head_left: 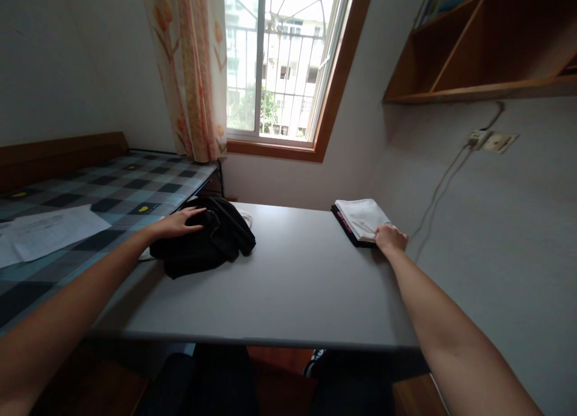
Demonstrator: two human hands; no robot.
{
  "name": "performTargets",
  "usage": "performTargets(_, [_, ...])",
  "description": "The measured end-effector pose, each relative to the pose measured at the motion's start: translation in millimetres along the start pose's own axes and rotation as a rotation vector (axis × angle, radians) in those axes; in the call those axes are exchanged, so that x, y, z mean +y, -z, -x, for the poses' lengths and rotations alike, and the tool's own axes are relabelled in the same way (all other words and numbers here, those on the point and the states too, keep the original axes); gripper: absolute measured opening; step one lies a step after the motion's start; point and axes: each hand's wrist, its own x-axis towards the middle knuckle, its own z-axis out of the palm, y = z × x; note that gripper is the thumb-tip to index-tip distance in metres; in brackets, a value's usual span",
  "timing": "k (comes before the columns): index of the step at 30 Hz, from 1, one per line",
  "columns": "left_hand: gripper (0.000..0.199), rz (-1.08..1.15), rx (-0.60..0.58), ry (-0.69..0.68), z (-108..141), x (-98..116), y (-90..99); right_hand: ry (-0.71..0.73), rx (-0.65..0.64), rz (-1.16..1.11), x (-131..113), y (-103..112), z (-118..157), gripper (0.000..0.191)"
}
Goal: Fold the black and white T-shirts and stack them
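A loose heap of black cloth (202, 241) lies at the left of the white table (288, 284), with a bit of white cloth (246, 217) showing behind it. My left hand (180, 222) rests on top of the heap, its fingers spread. At the table's right side, a folded white cloth (360, 216) sits on a folded black one (345, 228) with reddish lettering. My right hand (391, 238) is closed on the near right corner of the white cloth.
To the left is a bed with a checked cover (126, 193) and papers (54, 232) on it. Behind the table are a curtain (196, 73) and a barred window. A wooden shelf (473, 88) and a socket with cables (478, 139) are on the right wall.
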Motion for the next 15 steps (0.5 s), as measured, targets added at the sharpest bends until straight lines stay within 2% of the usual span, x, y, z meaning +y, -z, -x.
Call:
performTargets(2, [0.087, 0.038, 0.030, 0.002, 1, 2, 5.3, -0.001, 0.077, -0.037, -3, 13, -2, 0.036])
performTargets(4, [0.082, 0.061, 0.107, 0.004, 1, 7, 10.0, 0.048, 0.205, -0.077, -7, 32, -5, 0.036])
performTargets(7, [0.078, 0.085, 0.309, -0.037, -2, 23, 15.0, 0.185, 0.412, -0.177, -21, 70, -10, 0.033])
performTargets(10, [0.071, 0.124, 0.467, -0.099, -7, 49, 17.5, 0.302, 0.667, -0.422, -45, 112, -15, 0.028])
performTargets(12, [0.065, 0.177, 0.493, -0.167, -11, 72, 17.6, 0.363, 0.750, -0.613, -66, 137, -15, 0.024])
performTargets(15, [0.064, 0.342, 0.417, -0.317, -15, 113, 14.5, 0.482, 0.730, -0.865, -103, 167, -6, 0.016])
